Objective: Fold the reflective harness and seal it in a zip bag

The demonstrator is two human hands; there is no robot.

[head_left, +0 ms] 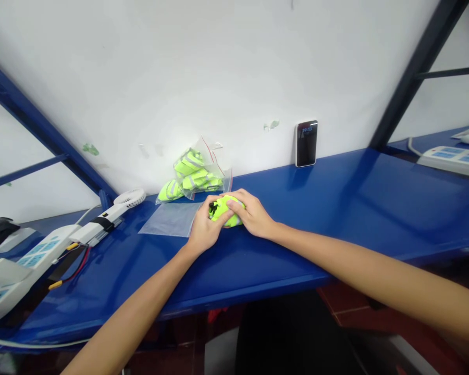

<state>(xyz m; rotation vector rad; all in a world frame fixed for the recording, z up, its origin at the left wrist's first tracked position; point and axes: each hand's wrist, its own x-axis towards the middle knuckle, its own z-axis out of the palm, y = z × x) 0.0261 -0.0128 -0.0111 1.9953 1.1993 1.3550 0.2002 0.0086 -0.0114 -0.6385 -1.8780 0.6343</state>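
Note:
Between my two hands is a folded neon-yellow reflective vest [231, 217] with grey stripes and a small black piece at its left end. My left hand [206, 225] grips that left end, thumb against the near side. From the right, my right hand [254, 213] wraps round the bundle with the thumb pressed on top. A flat clear zip bag [166, 219] lies on the blue table just left of my left hand. Behind it, against the wall, several bagged yellow reflective bundles [195, 174] are piled up.
A black-screened device [306, 144] leans on the wall at the back right. To the left lie a white handheld fan [130, 198], wires with yellow connectors [56, 285] and a white power strip [33, 268]. The blue table's front edge [242, 294] runs below my forearms.

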